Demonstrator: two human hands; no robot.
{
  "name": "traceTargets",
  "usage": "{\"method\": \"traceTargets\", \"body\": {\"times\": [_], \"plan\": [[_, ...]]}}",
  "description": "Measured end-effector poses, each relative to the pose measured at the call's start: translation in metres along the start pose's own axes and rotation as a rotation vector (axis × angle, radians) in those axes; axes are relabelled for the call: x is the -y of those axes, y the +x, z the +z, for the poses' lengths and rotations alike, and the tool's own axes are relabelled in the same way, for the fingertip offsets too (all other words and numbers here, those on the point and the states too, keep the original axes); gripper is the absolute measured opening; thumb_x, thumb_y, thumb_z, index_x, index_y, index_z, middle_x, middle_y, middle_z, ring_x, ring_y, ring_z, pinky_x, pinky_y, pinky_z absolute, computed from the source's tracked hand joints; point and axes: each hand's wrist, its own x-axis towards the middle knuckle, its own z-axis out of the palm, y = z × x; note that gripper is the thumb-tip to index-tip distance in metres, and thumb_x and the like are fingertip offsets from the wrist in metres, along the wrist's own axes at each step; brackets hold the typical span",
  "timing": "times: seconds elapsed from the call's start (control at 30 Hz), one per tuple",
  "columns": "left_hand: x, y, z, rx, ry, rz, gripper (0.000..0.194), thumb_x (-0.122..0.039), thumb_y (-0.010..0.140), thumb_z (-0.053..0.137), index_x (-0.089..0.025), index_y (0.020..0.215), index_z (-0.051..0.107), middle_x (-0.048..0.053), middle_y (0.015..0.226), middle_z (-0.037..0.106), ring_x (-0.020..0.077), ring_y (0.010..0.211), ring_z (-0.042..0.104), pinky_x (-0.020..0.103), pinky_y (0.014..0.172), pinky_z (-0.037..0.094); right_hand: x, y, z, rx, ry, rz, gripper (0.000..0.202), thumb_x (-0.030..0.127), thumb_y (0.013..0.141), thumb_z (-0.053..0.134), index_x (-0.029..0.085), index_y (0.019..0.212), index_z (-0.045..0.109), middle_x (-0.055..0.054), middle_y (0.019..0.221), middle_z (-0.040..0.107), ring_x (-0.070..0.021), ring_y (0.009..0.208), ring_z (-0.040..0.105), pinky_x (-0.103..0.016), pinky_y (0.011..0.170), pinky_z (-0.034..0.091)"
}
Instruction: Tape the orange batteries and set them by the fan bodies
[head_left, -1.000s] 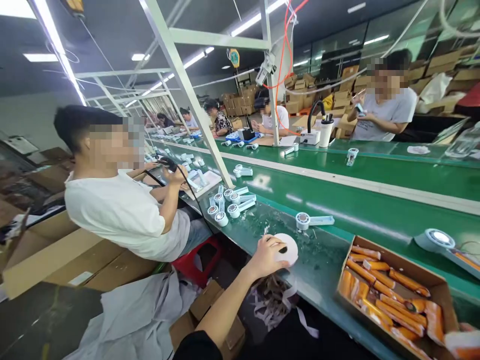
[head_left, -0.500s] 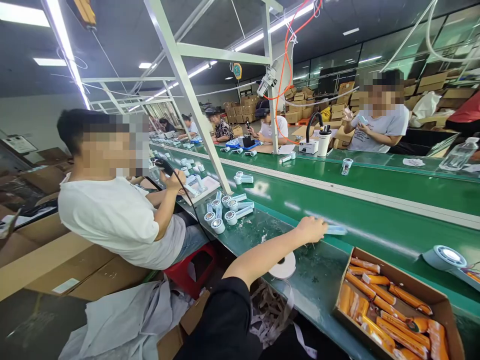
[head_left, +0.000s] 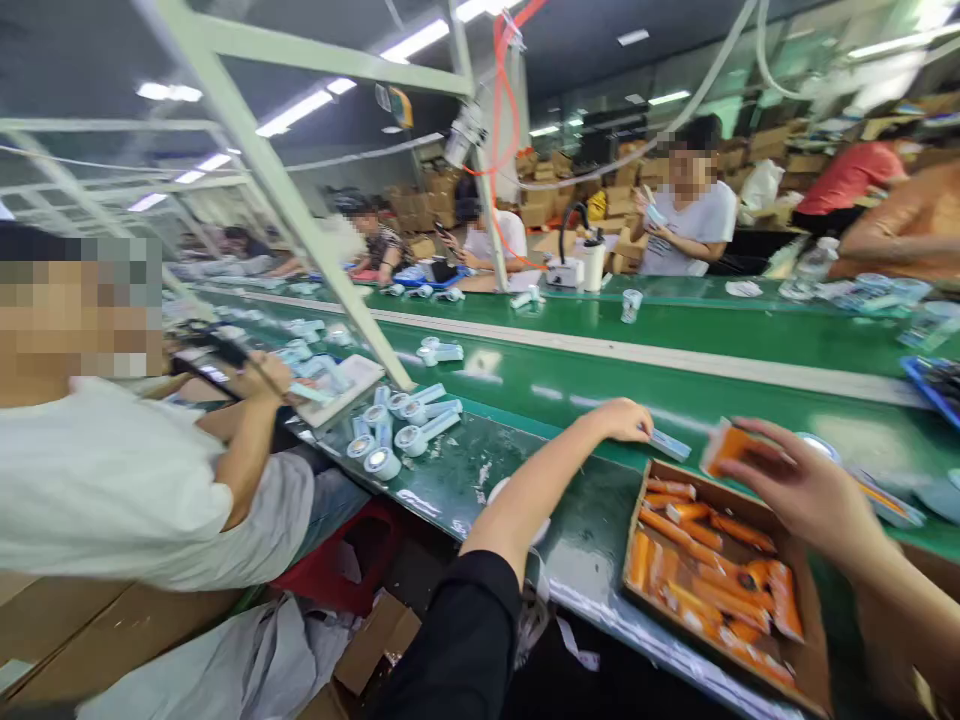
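Over the near edge of the green belt, my left hand [head_left: 627, 420] has its fingers closed on the end of a light blue handle piece [head_left: 670, 445]. My right hand [head_left: 795, 480] is raised above the right side of a cardboard box [head_left: 816, 640], its thumb and fingers pinching an orange wrapped piece [head_left: 729, 448]. Several orange wrapped cylinders [head_left: 720, 590] lie in the box below. Partly behind my right hand, a blue housing with orange inside [head_left: 885, 500] rests on the belt.
Several light blue fan-like parts [head_left: 411, 438] lie on the table edge at left. A person in white [head_left: 150, 480] sits there beside a white tray [head_left: 352, 395]. A slanted metal post [head_left: 300, 235] rises from the table. Other people sit across the belt [head_left: 555, 365].
My right hand has come into view with an orange wrapped piece. The view has turned right, shifting the box and the seated person leftward. My left hand stays at the blue piece.
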Motion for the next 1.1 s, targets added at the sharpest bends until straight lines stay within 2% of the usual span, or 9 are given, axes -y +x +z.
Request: {"method": "traceTargets", "body": {"times": [0.07,0.17,0.23,0.37,0.5,0.73,0.9,1.0,1.1], "plan": [[0.001,0.002,0.003,-0.029,-0.049,-0.021,0.022,-0.032,0.099,0.061,-0.025,0.112,0.077,0.001,0.127,0.074,0.0161,0.118,0.065,0.023,0.102,0.047,-0.005,0.028,0.019,0.133,-0.186,0.016,0.041,0.034,0.081,0.080,0.027,0.121,0.076,-0.012,0.096,0.082,-0.0248,0.087,0.079,-0.042,0.085,0.058],[0.004,0.013,0.013,-0.084,-0.091,-0.098,0.034,-0.031,0.106,0.043,-0.019,0.121,0.071,0.010,0.123,0.074,0.0221,0.113,0.067,0.031,0.097,0.049,-0.027,0.061,0.034,0.284,-0.457,-0.020,0.044,0.028,0.092,0.064,0.018,0.135,0.065,-0.010,0.107,0.081,-0.0221,0.098,0.078,-0.036,0.089,0.059],[0.005,0.020,0.019,-0.112,-0.103,-0.144,0.038,-0.031,0.108,0.034,-0.019,0.124,0.067,0.012,0.120,0.074,0.0231,0.112,0.067,0.033,0.096,0.049,-0.042,0.071,0.035,0.316,-0.557,0.001,0.042,0.024,0.093,0.062,0.018,0.134,0.065,-0.008,0.104,0.081,-0.0204,0.097,0.077,-0.032,0.089,0.058],[-0.004,0.024,0.023,-0.132,-0.107,-0.210,0.036,-0.038,0.110,0.038,-0.018,0.126,0.063,0.011,0.117,0.072,0.0234,0.113,0.066,0.040,0.100,0.049,-0.055,0.071,0.032,0.391,-0.691,-0.017,0.039,0.022,0.096,0.061,0.021,0.135,0.065,-0.005,0.100,0.081,-0.0181,0.093,0.074,-0.027,0.088,0.053],[-0.012,0.026,0.023,-0.129,-0.111,-0.263,0.040,-0.048,0.106,0.052,-0.017,0.129,0.063,0.010,0.122,0.069,0.0246,0.115,0.065,0.048,0.104,0.051,-0.057,0.069,0.034,0.527,-0.837,-0.084,0.042,0.022,0.098,0.058,0.020,0.139,0.063,-0.008,0.105,0.080,-0.0210,0.094,0.073,-0.029,0.089,0.050],[-0.019,0.037,0.017,-0.062,-0.123,-0.337,0.042,-0.051,0.103,0.057,-0.018,0.129,0.064,0.010,0.123,0.068,0.0233,0.109,0.067,0.047,0.099,0.055,-0.039,0.077,0.048,0.752,-1.060,-0.101,0.039,0.025,0.098,0.056,0.022,0.136,0.068,-0.014,0.122,0.078,-0.0263,0.107,0.073,-0.035,0.094,0.053],[-0.025,0.043,0.006,-0.024,-0.081,-0.340,0.041,-0.050,0.107,0.047,-0.018,0.126,0.063,0.011,0.118,0.071,0.0224,0.102,0.068,0.041,0.092,0.053,-0.014,0.081,0.045,0.757,-1.113,-0.010,0.032,0.032,0.097,0.061,0.022,0.125,0.074,-0.014,0.126,0.077,-0.0294,0.114,0.072,-0.038,0.094,0.054],[-0.025,0.044,0.003,-0.035,-0.057,-0.338,0.036,-0.041,0.109,0.034,-0.024,0.124,0.061,0.010,0.119,0.074,0.0248,0.106,0.068,0.034,0.086,0.049,-0.002,0.079,0.040,0.694,-1.088,0.027,0.025,0.029,0.098,0.062,0.019,0.116,0.077,-0.015,0.125,0.076,-0.0309,0.118,0.071,-0.038,0.097,0.053],[-0.024,0.045,0.005,-0.045,-0.057,-0.337,0.036,-0.039,0.107,0.031,-0.027,0.118,0.062,0.008,0.118,0.076,0.0269,0.109,0.070,0.030,0.081,0.046,0.004,0.073,0.036,0.590,-1.010,0.094,0.020,0.029,0.098,0.067,0.016,0.111,0.076,-0.013,0.122,0.076,-0.0292,0.118,0.070,-0.041,0.100,0.054]]}}
